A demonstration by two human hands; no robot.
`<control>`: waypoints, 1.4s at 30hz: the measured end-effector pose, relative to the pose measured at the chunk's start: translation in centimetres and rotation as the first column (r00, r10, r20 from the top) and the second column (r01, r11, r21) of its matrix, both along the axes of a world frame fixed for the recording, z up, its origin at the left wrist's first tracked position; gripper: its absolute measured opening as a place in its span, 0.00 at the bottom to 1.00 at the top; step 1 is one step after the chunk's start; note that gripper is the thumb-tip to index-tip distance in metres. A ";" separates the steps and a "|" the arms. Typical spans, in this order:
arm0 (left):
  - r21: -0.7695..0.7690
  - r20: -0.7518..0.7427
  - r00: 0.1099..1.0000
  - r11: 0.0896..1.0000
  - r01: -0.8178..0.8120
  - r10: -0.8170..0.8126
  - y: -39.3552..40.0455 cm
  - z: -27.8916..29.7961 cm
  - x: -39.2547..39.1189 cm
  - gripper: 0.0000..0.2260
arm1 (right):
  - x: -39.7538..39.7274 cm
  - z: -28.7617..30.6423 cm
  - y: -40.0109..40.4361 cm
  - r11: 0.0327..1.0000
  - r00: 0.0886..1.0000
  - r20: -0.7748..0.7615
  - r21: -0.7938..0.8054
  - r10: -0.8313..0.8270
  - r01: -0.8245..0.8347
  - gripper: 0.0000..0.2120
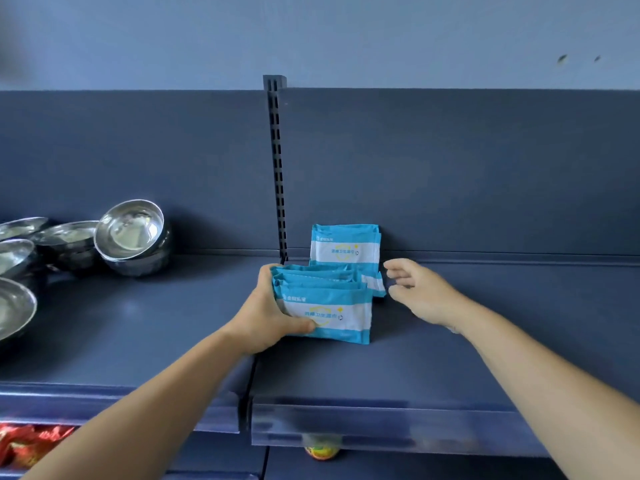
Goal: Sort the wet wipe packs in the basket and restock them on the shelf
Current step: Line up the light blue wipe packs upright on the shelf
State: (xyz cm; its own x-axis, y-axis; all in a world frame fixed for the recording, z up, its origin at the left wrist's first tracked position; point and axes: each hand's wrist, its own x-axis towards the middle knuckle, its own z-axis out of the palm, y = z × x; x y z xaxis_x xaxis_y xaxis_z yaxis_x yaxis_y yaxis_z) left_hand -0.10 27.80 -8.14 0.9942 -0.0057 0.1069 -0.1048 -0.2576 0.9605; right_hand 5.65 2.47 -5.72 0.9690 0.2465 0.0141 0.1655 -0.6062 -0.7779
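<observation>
Now, from the head view, my left hand [268, 315] grips a bunch of wet wipe packs [323, 306] upright on the shelf [450, 358], before the standing packs [344, 245]. My right hand [415, 289] hovers released beside them. Letting go early could fan the bunch over.

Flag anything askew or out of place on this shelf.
One wet wipe pack juts out tilted between the bundle gripped by the left hand and the upright packs at the back panel. The top steel bowl sits tipped on its stack.
</observation>
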 end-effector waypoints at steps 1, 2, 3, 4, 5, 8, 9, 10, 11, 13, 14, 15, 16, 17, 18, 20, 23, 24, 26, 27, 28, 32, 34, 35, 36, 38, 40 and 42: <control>-0.012 -0.004 1.000 1.000 -0.001 0.001 0.4 0.0 0.1 0.32 | 0.5 -0.2 -0.2 0.993 0.999 0.041 -0.118 -0.011 0.016 0.25; -0.021 -0.011 1.000 1.000 0.003 -0.003 0.7 0.0 0.1 0.32 | 1.0 -0.5 -0.4 0.975 0.998 0.062 -0.221 0.005 0.009 0.27; -0.025 -0.017 1.000 1.000 0.013 -0.013 0.9 -0.1 0.2 0.32 | 1.3 -0.7 -0.3 0.951 0.998 0.062 -0.309 0.031 -0.010 0.29; -0.027 -0.022 0.999 0.999 0.025 -0.025 1.0 -0.1 0.3 0.33 | 1.6 -1.0 -0.1 0.931 0.997 0.061 -0.363 0.053 -0.028 0.30; -0.027 -0.027 0.999 0.999 0.036 -0.037 1.1 -0.1 0.4 0.33 | 1.9 -1.2 0.1 0.917 0.996 0.061 -0.397 0.065 -0.035 0.29; -0.038 -0.029 0.997 0.997 0.072 -0.073 0.8 -0.1 0.8 0.33 | 3.0 -2.2 0.5 0.902 0.981 0.160 -0.431 0.111 -0.032 0.19; -0.046 -0.028 0.996 0.996 0.081 -0.082 0.7 -0.1 0.9 0.33 | 3.3 -2.4 0.6 0.897 0.972 0.191 -0.440 0.133 -0.037 0.15; -0.052 -0.027 0.996 0.995 0.089 -0.090 0.6 -0.1 0.9 0.33 | 3.6 -2.7 0.7 0.906 0.968 0.208 -0.420 0.143 -0.044 0.13; -0.051 -0.028 0.995 0.995 0.090 -0.092 0.5 -0.1 1.0 0.33 | 3.8 -2.6 0.7 0.925 0.974 0.192 -0.378 0.119 -0.038 0.11; -0.043 -0.030 0.996 0.996 0.082 -0.084 0.4 -0.1 1.2 0.33 | 4.1 -2.0 1.0 0.976 0.995 0.103 -0.218 -0.001 0.023 0.09; -0.045 -0.031 0.996 0.996 0.077 -0.078 0.4 -0.2 1.3 0.33 | 4.3 -1.6 1.3 0.983 0.996 0.071 -0.169 -0.056 0.067 0.10; -0.048 -0.034 0.997 0.996 0.072 -0.073 0.3 -0.2 1.3 0.33 | 4.3 -1.3 1.7 0.978 0.994 0.070 -0.184 -0.088 0.099 0.13; -0.047 -0.039 0.997 0.997 0.068 -0.070 0.2 -0.2 1.4 0.33 | 4.5 -1.1 2.2 0.967 0.991 0.068 -0.221 -0.112 0.125 0.15; -0.045 -0.043 0.997 0.997 0.067 -0.069 0.1 -0.2 1.5 0.33 | 4.5 -1.1 2.8 0.958 0.990 0.063 -0.250 -0.128 0.139 0.14; -0.047 -0.045 0.997 0.997 0.065 -0.067 0.0 -0.1 1.6 0.33 | 4.4 -1.0 3.5 0.951 0.990 0.044 -0.275 -0.135 0.142 0.11; -0.052 -0.048 0.997 0.997 0.062 -0.064 -0.1 0.0 1.6 0.33 | 4.6 -1.2 4.8 0.963 0.986 -0.034 -0.224 -0.161 0.149 0.05; -0.052 -0.063 0.996 0.997 0.062 -0.065 -0.2 0.2 1.4 0.34 | 4.9 -1.3 5.5 0.969 0.966 -0.117 -0.117 -0.231 0.218 0.03; -0.048 -0.068 0.996 0.997 0.061 -0.064 -0.2 0.2 1.4 0.34 | 5.1 -1.4 5.5 0.967 0.963 -0.126 -0.119 -0.240 0.225 0.06; -0.051 -0.070 0.996 0.997 0.058 -0.062 -0.2 0.2 1.3 0.33 | 5.4 -1.4 5.4 0.963 0.948 -0.165 -0.057 -0.271 0.265 0.09; -0.055 -0.069 0.996 0.997 0.057 -0.061 -0.2 0.2 1.2 0.33 | 5.4 -1.5 5.5 0.961 0.942 -0.194 -0.022 -0.275 0.276 0.08; -0.057 -0.071 0.996 0.997 0.056 -0.060 -0.2 0.1 1.3 0.34 | 5.3 -1.5 5.5 0.957 0.934 -0.219 0.012 -0.282 0.291 0.08; -0.056 -0.079 0.995 0.997 0.055 -0.059 -0.1 0.1 1.3 0.34 | 5.4 -2.0 5.4 0.971 0.961 -0.141 -0.032 -0.239 0.237 0.07; -0.059 -0.082 0.995 0.997 0.055 -0.060 0.1 0.1 1.3 0.34 | 5.2 -1.9 5.2 0.973 0.972 -0.077 -0.077 -0.222 0.216 0.03; -0.061 -0.086 0.995 0.997 0.050 -0.055 0.4 0.1 1.3 0.34 | 5.4 -2.0 5.1 0.971 0.972 -0.062 -0.089 -0.226 0.220 0.04; -0.063 -0.086 0.995 0.997 0.043 -0.048 0.8 0.1 1.2 0.35 | 5.4 -1.9 4.9 0.969 0.972 -0.045 -0.102 -0.230 0.225 0.06; -0.070 -0.081 0.996 0.997 0.017 -0.023 1.8 0.0 0.9 0.36 | 5.5 -1.8 4.6 0.969 0.977 -0.042 -0.148 -0.207 0.199 0.11; -0.082 -0.080 0.997 0.996 -0.018 0.011 3.0 0.0 0.5 0.36 | 5.6 -2.0 4.7 0.964 0.977 -0.066 -0.185 -0.205 0.190 0.24; -0.102 -0.085 0.996 0.994 -0.044 0.035 4.1 0.1 0.1 0.36 | 5.5 -2.1 5.4 0.951 0.972 -0.055 -0.227 -0.229 0.211 0.26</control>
